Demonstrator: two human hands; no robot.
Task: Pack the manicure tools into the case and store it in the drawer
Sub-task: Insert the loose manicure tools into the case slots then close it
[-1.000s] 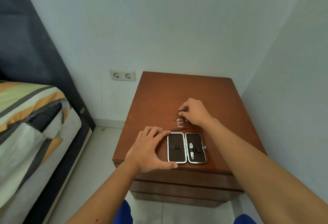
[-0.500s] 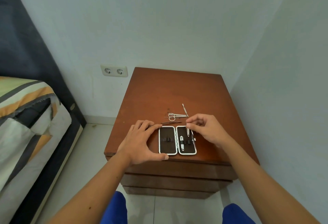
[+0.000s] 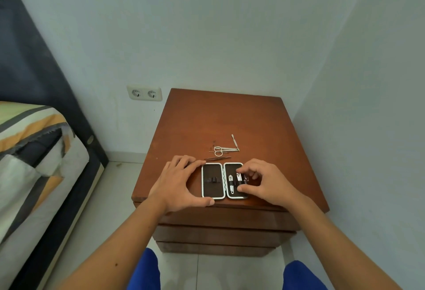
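An open manicure case (image 3: 212, 180), dark inside with a white rim, lies flat near the front edge of the wooden nightstand (image 3: 230, 117). Its right half holds a small clipper (image 3: 231, 184) and a second metal tool (image 3: 239, 178) under the strap. My left hand (image 3: 177, 184) is braced around the case's left side, fingers spread. My right hand (image 3: 264, 181) pinches the second tool over the right half. Behind the case lie tweezers (image 3: 217, 158), small scissors (image 3: 219, 150) and a thin metal pusher (image 3: 235, 142).
The nightstand has closed drawer fronts (image 3: 220, 232) below its top. A bed (image 3: 34, 151) with striped bedding stands to the left, a double wall socket (image 3: 144, 93) behind, and a wall close on the right. My blue-clad knees (image 3: 145, 271) are at the bottom.
My right hand picked a tool from the loose pile behind the case, brought it to the case's right half and now holds it there. My left hand stayed on the case.
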